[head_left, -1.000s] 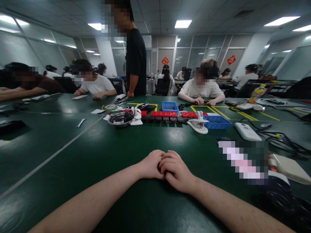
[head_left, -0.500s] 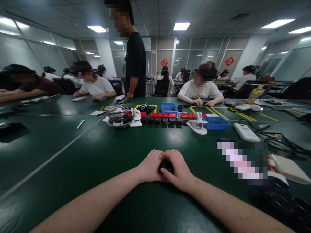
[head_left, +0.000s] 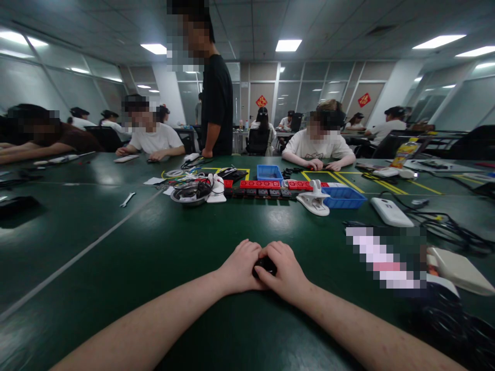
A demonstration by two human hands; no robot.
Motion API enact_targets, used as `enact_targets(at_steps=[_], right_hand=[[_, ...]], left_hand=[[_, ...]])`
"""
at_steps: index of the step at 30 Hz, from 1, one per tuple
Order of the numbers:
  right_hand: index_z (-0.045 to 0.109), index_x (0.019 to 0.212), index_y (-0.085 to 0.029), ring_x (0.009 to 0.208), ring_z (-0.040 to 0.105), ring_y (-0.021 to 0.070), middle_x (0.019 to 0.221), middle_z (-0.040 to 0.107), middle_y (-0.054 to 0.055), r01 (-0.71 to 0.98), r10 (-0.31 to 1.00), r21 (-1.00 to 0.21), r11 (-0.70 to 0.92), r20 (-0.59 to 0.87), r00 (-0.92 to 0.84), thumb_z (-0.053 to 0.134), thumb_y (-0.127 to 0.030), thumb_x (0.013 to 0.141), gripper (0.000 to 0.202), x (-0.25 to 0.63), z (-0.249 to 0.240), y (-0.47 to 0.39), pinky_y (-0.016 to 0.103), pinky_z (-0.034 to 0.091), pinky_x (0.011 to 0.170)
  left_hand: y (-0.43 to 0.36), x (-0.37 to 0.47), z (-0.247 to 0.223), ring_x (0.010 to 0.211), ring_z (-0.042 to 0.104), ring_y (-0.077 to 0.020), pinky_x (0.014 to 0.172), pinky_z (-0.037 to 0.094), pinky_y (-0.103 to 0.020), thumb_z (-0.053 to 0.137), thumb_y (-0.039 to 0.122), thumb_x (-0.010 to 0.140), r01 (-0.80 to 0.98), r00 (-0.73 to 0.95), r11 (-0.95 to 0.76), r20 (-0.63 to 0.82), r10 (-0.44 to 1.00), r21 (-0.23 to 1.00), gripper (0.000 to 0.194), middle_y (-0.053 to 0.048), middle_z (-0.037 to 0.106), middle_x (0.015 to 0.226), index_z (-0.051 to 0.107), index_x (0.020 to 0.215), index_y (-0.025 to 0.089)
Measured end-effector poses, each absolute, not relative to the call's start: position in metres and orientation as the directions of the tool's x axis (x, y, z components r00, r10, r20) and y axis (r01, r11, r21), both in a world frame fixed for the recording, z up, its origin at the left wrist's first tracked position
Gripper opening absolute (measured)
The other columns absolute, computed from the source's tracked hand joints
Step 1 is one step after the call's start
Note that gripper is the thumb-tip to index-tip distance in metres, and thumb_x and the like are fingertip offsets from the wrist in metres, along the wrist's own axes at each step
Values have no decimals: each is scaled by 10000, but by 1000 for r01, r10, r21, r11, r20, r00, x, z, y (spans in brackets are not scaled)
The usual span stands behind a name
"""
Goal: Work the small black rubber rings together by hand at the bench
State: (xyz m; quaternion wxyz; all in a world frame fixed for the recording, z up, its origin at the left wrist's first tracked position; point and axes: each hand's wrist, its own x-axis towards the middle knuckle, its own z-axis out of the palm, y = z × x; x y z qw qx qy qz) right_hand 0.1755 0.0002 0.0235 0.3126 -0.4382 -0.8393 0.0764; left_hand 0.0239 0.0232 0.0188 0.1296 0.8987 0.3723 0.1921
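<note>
Both my hands meet on the green table (head_left: 185, 242) around a small glossy black object (head_left: 266, 266), whose kind I cannot make out because the fingers cover most of it. My left hand (head_left: 242, 268) is curled along its left side. From the right, my right hand (head_left: 284, 270) wraps over it, the thumb lying across its near side and the fingertips touching those of the left hand.
Beyond my hands stand a red and black power strip (head_left: 259, 186), a metal bowl of cables (head_left: 189, 196), a white clip (head_left: 315, 198) and a blue tray (head_left: 342, 198). A wrench (head_left: 127, 199) lies left. At right are a white power bank (head_left: 391, 212) and black cables.
My hands stay closed around the black object with hardly any movement. The whole view has shifted very slightly.
</note>
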Motion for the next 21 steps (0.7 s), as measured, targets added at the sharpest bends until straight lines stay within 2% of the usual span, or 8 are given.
enact_targets(at_steps=[7, 11, 14, 16, 18, 21], right_hand=[[548, 815, -181, 795, 485, 185, 797, 557, 44, 566, 702, -425, 706, 519, -487, 517, -204, 711, 111, 177, 28, -2, 363, 377, 752], [557, 753, -197, 856, 514, 169, 787, 604, 10, 451, 618, -423, 786, 538, -573, 462, -92, 646, 178, 178, 32, -5, 394, 327, 889], [543, 650, -208, 919, 524, 151, 742, 626, -30, 373, 543, -399, 838, 539, -644, 427, -60, 631, 189, 179, 33, -8, 411, 210, 1000], [539, 628, -213, 951, 519, 150, 710, 628, -39, 347, 514, -385, 855, 541, -666, 416, -65, 633, 192, 179, 34, -10, 410, 176, 1022], [551, 672, -219, 963, 515, 156, 722, 631, -33, 347, 513, -383, 856, 551, -658, 408, -71, 628, 211, 180, 35, -12, 410, 182, 1025], [561, 844, -218, 964, 508, 178, 853, 629, 6, 371, 539, -392, 842, 570, -620, 433, -122, 657, 246, 180, 35, -12, 428, 218, 1009]], left_hand=[[30, 18, 18, 867, 478, -207, 803, 413, -338, 696, 313, 553, 535, 697, -693, 211, 685, 483, 344, -28, 514, 901, 542, 830, 179], [35, 13, 17, 923, 470, -199, 836, 398, -319, 697, 272, 573, 466, 749, -724, 209, 628, 508, 275, -18, 503, 958, 581, 808, 189], [37, 12, 16, 958, 466, -207, 861, 390, -326, 706, 301, 575, 457, 765, -740, 206, 610, 493, 360, -19, 493, 1006, 594, 903, 207], [36, 12, 16, 964, 467, -212, 861, 395, -332, 711, 319, 566, 470, 762, -740, 202, 615, 482, 440, -25, 492, 1023, 576, 969, 208], [35, 12, 16, 968, 468, -214, 870, 394, -339, 705, 329, 569, 477, 758, -742, 207, 618, 471, 482, -30, 494, 1032, 554, 1010, 207], [32, 14, 16, 1017, 449, -238, 919, 360, -377, 699, 354, 574, 486, 762, -757, 212, 612, 438, 548, -40, 493, 1075, 515, 1071, 216]])
